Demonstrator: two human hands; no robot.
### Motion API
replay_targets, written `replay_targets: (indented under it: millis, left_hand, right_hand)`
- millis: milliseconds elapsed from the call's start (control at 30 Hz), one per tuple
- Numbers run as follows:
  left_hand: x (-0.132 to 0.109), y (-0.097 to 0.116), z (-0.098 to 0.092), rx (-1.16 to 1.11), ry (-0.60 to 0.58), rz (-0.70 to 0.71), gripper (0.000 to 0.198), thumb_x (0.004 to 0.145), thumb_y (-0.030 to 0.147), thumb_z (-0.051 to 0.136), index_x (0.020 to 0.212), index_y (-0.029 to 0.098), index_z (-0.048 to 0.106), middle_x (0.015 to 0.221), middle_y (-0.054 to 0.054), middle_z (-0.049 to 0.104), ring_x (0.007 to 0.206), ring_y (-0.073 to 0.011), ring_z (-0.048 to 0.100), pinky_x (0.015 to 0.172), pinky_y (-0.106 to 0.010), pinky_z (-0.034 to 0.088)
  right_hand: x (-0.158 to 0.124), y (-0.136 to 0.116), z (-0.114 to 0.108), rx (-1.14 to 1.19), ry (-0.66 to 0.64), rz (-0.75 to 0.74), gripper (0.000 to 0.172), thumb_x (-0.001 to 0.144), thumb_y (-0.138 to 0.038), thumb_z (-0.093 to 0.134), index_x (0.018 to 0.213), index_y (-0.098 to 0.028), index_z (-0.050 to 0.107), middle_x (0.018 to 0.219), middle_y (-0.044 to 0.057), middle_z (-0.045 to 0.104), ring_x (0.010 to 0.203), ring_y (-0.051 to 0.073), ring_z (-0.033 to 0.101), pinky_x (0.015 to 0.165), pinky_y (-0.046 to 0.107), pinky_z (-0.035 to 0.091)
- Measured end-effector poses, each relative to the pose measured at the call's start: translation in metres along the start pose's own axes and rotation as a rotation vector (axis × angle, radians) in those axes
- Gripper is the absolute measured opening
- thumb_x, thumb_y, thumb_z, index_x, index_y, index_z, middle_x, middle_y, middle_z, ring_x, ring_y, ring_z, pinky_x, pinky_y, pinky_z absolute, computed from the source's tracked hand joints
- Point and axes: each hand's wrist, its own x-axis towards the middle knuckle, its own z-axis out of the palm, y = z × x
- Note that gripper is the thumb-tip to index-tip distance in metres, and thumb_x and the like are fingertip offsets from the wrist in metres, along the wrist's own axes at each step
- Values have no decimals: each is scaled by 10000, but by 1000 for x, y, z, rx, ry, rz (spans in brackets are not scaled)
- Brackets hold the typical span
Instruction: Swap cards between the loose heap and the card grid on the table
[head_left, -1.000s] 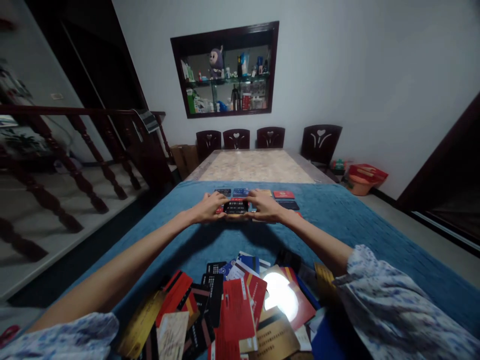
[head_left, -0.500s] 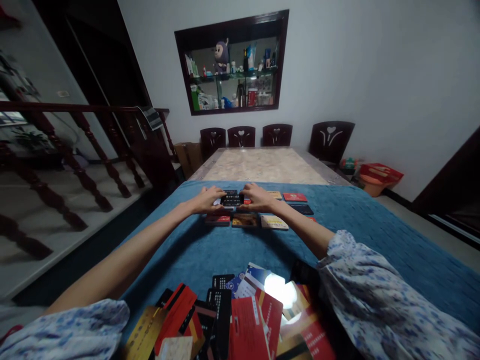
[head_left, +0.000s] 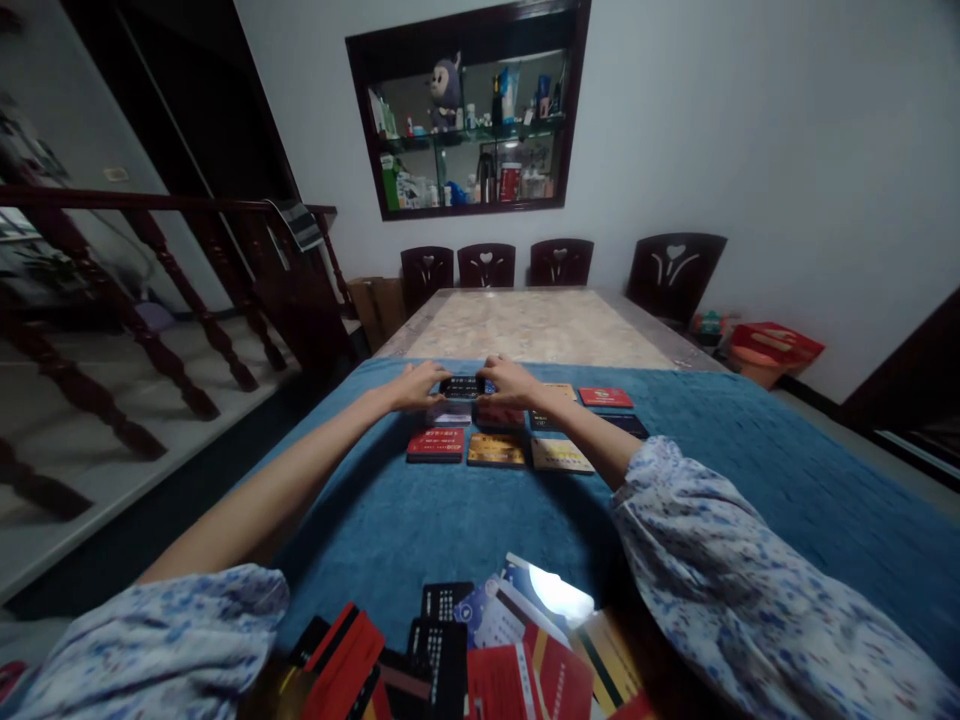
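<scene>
A black card with pale printing [head_left: 461,386] is pinched at its two short ends between both hands, over the far row of card stacks. My left hand [head_left: 418,386] closes on its left end. At the right end, my right hand [head_left: 510,387] grips with thumb and fingers. Just nearer lie a whitish card stack [head_left: 450,414] and a red one [head_left: 501,415], the latter partly under my right hand. The front row holds a red stack [head_left: 436,445], a gold-brown stack [head_left: 496,450] and a cream stack [head_left: 562,455].
Loose cards [head_left: 439,655] lie heaped and overlapping near me, several red, black and gold. A red stack [head_left: 606,398] and a dark stack [head_left: 627,425] sit to the right. Blue cloth [head_left: 390,520] covers the table's near part; its marbled top [head_left: 525,325] shows beyond.
Both hands have moved farther away with the black card, from above the middle row to the far row. The whitish and red stacks beneath now show more. The view has shifted slightly.
</scene>
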Motion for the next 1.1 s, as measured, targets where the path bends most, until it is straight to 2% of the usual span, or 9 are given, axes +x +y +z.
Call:
replay_targets:
  millis: [300, 667, 933, 1100]
  left_hand:
    - [24, -19, 16, -33, 27, 10, 397, 811, 277, 590, 1195, 192, 643, 1181, -84, 647, 1096, -250, 595, 936, -325, 473]
    - [48, -24, 34, -61, 15, -59, 347, 732, 198, 612, 1067, 166, 694, 1091, -86, 684, 1017, -249, 624, 880, -300, 490]
    - [51, -18, 35, -32, -65, -104, 326, 748, 151, 600, 1063, 117, 675, 1115, -110, 666, 1009, -240, 619, 872, -286, 487]
    - [52, -20, 38, -36, -80, -115, 319, 753, 166, 583, 1055, 150, 682, 1105, -86, 667, 1000, -221, 626, 857, -254, 495]
  right_hand:
    - [25, 6, 10, -12, -63, 45, 463, 838, -447, 619, 1202, -164, 665, 1259, 158, 562, 1194, 323, 458, 881, 365, 452]
    - [42, 9, 17, -47, -154, 116, 462, 823, -400, 608, 1236, -198, 660, 1309, 172, 561, 1238, 351, 449, 905, 418, 474]
    - [47, 5, 18, -74, -218, 133, 455, 840, -417, 584, 1239, -210, 656, 1335, 157, 578, 1263, 364, 431, 973, 514, 434]
    - [48, 3, 18, -64, -245, 131, 415, 853, -397, 583, 1213, -212, 673, 1321, 153, 608, 1260, 363, 457, 980, 509, 436]
